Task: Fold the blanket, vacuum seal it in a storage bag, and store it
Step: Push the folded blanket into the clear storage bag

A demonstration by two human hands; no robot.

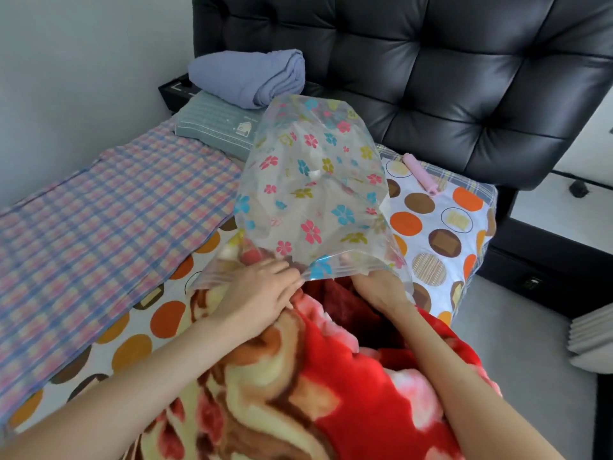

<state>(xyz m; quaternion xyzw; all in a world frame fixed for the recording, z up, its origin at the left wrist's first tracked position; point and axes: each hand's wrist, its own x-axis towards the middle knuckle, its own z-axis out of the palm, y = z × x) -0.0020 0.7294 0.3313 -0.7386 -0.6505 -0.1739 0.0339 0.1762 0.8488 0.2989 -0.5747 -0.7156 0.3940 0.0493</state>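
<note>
One red fleece blanket (348,386) with cream and pink flowers lies bunched at the near edge of the bed, its far end at the mouth of one clear storage bag (315,180) printed with small coloured flowers, which stands up off the bed. The left hand (262,290) rests on the blanket at the bag's lip, fingers together and nearly straight, pressing the fleece. The right hand (374,287) reaches into the mouth; its fingers are blurred behind the plastic, so their grip cannot be told. Beyond lie one pink rod-shaped item (419,174), one grey-green pillow (215,124) and one folded lavender blanket (248,78) on it. A plaid cover (99,210) overlies the circle-patterned sheet (431,227); behind rise a black tufted headboard (431,78) and white wall (83,61), with grey floor (514,360) to the right.
</note>
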